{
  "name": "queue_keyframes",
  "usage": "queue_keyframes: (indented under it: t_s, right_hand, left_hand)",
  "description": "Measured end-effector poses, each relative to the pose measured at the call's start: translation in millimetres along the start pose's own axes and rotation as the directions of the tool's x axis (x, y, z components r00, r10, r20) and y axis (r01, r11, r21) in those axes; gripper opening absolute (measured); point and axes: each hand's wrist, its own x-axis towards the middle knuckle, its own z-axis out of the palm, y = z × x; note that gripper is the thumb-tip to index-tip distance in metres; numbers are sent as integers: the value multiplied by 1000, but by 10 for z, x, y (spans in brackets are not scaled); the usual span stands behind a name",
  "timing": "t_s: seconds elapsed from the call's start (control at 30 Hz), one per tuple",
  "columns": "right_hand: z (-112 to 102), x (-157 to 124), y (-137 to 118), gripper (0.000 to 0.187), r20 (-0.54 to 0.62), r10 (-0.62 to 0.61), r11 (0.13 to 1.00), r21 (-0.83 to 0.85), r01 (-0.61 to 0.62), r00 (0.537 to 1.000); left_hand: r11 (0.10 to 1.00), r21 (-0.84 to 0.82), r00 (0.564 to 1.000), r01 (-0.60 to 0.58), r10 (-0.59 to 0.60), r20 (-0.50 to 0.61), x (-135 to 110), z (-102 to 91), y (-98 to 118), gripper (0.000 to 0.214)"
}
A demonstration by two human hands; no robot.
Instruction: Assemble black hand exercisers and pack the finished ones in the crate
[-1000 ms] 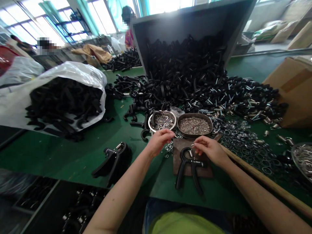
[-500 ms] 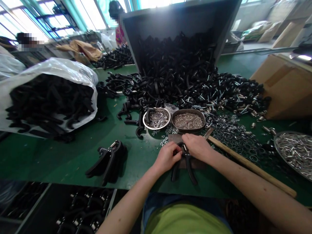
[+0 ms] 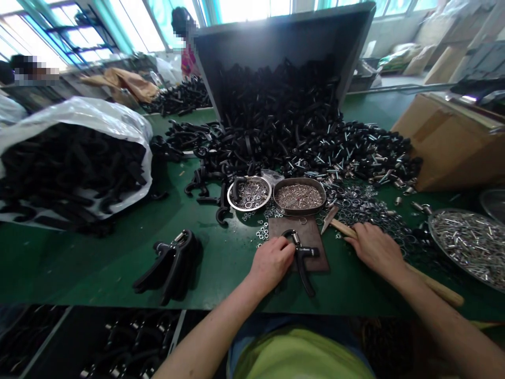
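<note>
My left hand (image 3: 273, 259) is closed on a black hand grip strengthener (image 3: 303, 271) with a metal spring near its curved top. The strengthener rests on a flat metal plate (image 3: 321, 252), its legs pointing towards me. To the right, my right hand (image 3: 374, 247) is wrapped round the wooden handle of a hammer (image 3: 434, 287). The hammer's head lies just beyond the plate's right edge. Several finished-looking hand grips (image 3: 173, 268) stand together left of my left hand.
Behind the plate sit a round bowl of washers (image 3: 230, 202) and an oval tin of small metal parts (image 3: 276, 209). Black handles spill from a grey bin (image 3: 365, 47). A white bag (image 3: 147, 158) is at left, a cardboard box (image 3: 453, 152) and a dish of pins (image 3: 432, 231) at right.
My right hand has left the hand grip strengthener and moved right onto the hammer handle. My left hand has stayed on the strengthener. The view has shifted slightly.
</note>
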Motion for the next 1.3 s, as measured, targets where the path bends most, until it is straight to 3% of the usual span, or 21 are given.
queue_keyframes:
  t_s: [0.07, 0.17, 0.27, 0.33, 0.47, 0.63, 0.73, 0.83, 1.0, 1.07, 1.2, 1.3]
  right_hand:
    - [-3, -46, 19, 23, -7, 26, 1000, 13, -26, 1000]
    - [-190, -73, -90, 28, -38, 31, 988, 154, -25, 999]
    - [-425, -69, -281, 35, -57, -45, 879, 473, 66, 997]
    - [-508, -58, -403, 36, -50, -120, 808, 576, 127, 992]
    - [-532, -93, -529, 33, 64, -204, 826, 547, 137, 977]
    - [-530, -344, -563, 36, -53, -208, 755, 626, 195, 977]
    - [-488, -460, -576, 35, -23, -270, 787, 571, 234, 963]
    - [-494, -495, -528, 34, -9, -185, 796, 585, 156, 983]
    - [-630, -515, -480, 35, -179, -38, 698, 700, 154, 983]
    - [-613, -511, -533, 36, -177, -98, 722, 664, 192, 979]
    - [-469, -470, -634, 36, -29, -270, 803, 544, 241, 963]
    - [-369, -467, -571, 38, -89, -172, 835, 515, 193, 981]
  left_hand:
    - [997, -60, 999, 54, -54, -8, -54, -11, 33, 18]
    - [986, -133, 995, 98, -100, -9, -136, -23, 90, 27]
    - [983, -127, 991, 130, -130, 7, -180, -38, 142, 34]
    - [981, -125, 989, 146, -145, 22, -183, -51, 164, 38]
    - [973, -170, 988, 154, -150, 37, -181, -68, 163, 39]
    - [916, -305, 963, 260, -269, 12, -222, -41, 143, 34]
    - [881, -323, 933, 346, -359, 20, -228, -14, 152, 28]
    - [881, -305, 928, 362, -370, 34, -214, 12, 161, 30]
    - [874, -313, 921, 371, -389, 8, -197, 37, 173, 31]
    - [869, -317, 917, 380, -399, 5, -195, 38, 184, 29]
    - [854, -342, 910, 392, -415, 5, -189, 28, 192, 27]
    - [819, -420, 906, 392, -423, 21, -187, 1, 157, 35]
